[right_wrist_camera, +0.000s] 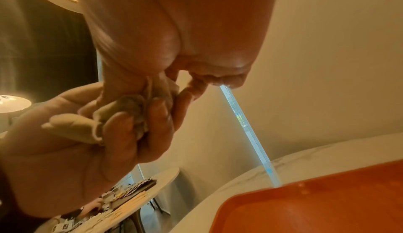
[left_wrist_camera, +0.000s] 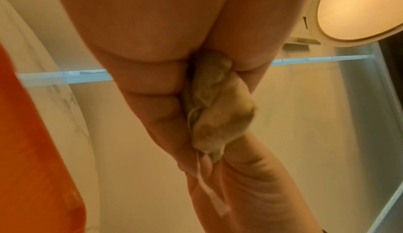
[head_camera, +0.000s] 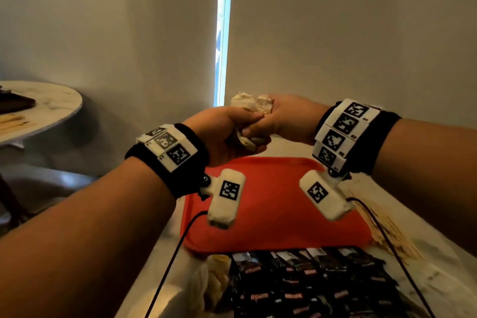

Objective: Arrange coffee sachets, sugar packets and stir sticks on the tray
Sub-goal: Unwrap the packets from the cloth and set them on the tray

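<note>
Bunching between both hands (head_camera: 254,124), sugar packets (head_camera: 251,104) above tray (head_camera: 278,217).

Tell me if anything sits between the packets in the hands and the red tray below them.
Nothing visible does. Both the left hand and the right hand grip a bunch of pale packets above the far end of the red tray, whose surface looks bare.

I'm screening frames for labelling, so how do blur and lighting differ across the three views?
Head view: dim warm room, a bright strip of daylight between the blinds, dark sachets smeared by blur. Left wrist view: close skin fills the frame, the cloth in the hands is soft, a lamp glares at top right. Right wrist view: strong orange cast, the red tray blurred at the corner.
</note>
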Demonstrator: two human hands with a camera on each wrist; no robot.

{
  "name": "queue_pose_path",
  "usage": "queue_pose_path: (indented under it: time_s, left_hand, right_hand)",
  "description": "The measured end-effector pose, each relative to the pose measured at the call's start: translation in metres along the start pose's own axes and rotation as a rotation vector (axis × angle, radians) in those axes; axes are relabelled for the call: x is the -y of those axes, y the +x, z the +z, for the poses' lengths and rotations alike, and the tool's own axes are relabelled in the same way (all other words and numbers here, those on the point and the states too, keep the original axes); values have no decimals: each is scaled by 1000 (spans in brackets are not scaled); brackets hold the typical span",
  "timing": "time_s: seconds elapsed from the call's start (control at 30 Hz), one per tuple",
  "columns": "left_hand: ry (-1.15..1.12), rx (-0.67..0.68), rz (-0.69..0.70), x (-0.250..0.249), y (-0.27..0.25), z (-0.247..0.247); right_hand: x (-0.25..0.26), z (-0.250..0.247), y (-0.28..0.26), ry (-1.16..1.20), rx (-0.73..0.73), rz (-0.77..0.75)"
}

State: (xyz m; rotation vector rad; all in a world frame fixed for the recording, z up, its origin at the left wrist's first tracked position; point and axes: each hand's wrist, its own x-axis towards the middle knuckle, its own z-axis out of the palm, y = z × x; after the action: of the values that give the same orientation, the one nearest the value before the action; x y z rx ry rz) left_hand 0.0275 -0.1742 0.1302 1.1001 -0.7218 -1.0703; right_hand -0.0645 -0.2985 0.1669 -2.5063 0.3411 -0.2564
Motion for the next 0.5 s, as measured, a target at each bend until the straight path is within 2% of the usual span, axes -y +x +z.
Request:
queue_pose_path:
  time_s: [0.13,0.23,0.33,0.43,0.5]
  left_hand:
    - [-66,-58,58,41,-15,-2]
    - [-189,-269,71,55,-20,-5]
    - [-332,-385,124,59,-22,-16]
    - [-385,-381,146,63,-18,-28]
    - [-398,-373,153,69,-12,-35]
  right_hand:
    - [-15,30,-23,-9,-21,-18]
    - [-28,38,-43,-200,-66,126]
    - [-43,50,-59,-128,146,260]
    - [-62,68,-67,-384,456,280]
    - [-75,80,-65,-525,612,289]
